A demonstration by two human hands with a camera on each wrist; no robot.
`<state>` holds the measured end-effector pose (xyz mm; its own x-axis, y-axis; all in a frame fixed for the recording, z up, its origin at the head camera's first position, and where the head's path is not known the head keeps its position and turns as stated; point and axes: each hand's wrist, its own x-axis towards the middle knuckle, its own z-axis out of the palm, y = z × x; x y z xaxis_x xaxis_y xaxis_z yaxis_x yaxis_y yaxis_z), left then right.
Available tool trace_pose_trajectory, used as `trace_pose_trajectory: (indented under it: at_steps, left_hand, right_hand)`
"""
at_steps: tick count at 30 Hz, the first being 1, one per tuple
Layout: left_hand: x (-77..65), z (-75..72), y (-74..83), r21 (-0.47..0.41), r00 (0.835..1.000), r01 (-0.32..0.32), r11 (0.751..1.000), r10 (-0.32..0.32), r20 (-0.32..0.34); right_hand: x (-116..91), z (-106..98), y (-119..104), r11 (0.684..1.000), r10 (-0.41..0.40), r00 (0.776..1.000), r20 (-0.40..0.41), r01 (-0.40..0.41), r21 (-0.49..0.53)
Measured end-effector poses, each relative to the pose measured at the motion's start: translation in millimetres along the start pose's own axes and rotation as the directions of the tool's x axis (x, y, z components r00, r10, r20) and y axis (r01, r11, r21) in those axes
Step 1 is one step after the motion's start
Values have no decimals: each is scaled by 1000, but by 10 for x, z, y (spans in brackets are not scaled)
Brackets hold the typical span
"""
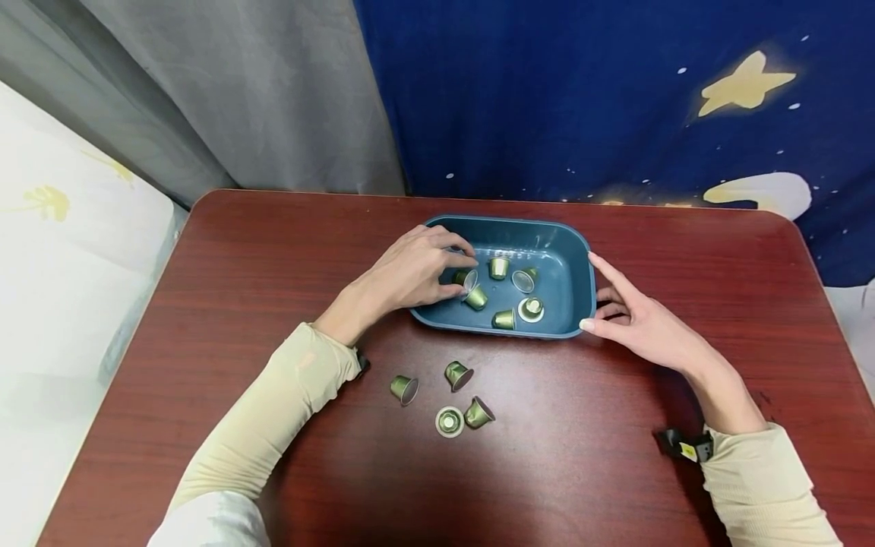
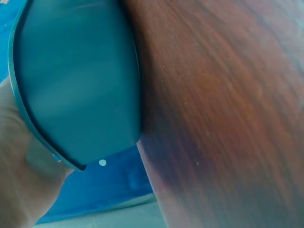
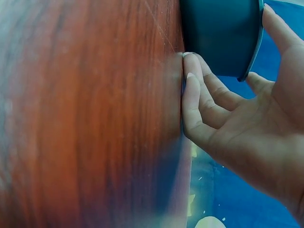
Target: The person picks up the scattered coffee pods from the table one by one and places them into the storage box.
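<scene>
A blue plastic bin (image 1: pixel 506 332) stands on the table, with several green coffee capsules inside. My left hand (image 1: pixel 424 266) reaches over the bin's left end. A shaded capsule (image 1: pixel 466 279) lies between its thumb and index finger, and another capsule (image 1: pixel 475 298) sits right at the thumb tip; I cannot tell whether the fingers grip either one. My right hand (image 1: pixel 642 319) is at the bin's right end, fingers spread, index fingertip and thumb at the rim. In the right wrist view, the lower fingers of the right hand (image 3: pixel 228 109) are low beside the bin wall (image 3: pixel 221 38).
In front of the bin, several loose capsules lie on the dark red wooden table (image 1: pixel 581 471), among them an upturned capsule (image 1: pixel 450 422) and a tipped capsule (image 1: pixel 405 389). Behind the table's far edge hang a grey curtain (image 1: pixel 287 99) and a blue curtain (image 1: pixel 547 99).
</scene>
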<state>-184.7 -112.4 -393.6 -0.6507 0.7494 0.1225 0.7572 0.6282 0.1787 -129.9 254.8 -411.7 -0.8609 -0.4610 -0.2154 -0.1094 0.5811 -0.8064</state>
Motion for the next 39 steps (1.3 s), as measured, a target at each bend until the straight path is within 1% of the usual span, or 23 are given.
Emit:
trace_pose_trajectory:
  at_steps: [4,9,12,18,24,31,39]
  left_hand:
    - [-27,4,1,-29,1000,-11,1000,10,-27]
    - [-36,-5,3,-109,997,-52,993,45,-60]
    - [-33,-22,9,-134,996,-67,989,57,-73]
    - [-50,-43,30,-149,995,-67,987,55,-81]
    - [-83,-42,61,-196,995,-54,979,37,-88]
    - [-116,-68,121,-206,988,-98,974,70,-138]
    - [-214,-151,184,-193,984,-114,974,84,-159]
  right_hand:
    - [-1,10,9,1000,-5,1000,-3,5,0]
    - [-8,11,3,1000,-6,1000,-7,6,4]
    - [-10,5,-5,1000,-6,1000,-11,6,11]
    - [-15,11,-2,1000,-5,1000,-18,5,22]
    - [-14,17,14,1000,-8,1000,-12,8,12]
    - [-38,-1,11,1000,21,1000,0,-21,18]
    - [-14,11,11,1000,4,1000,2,-4,30]
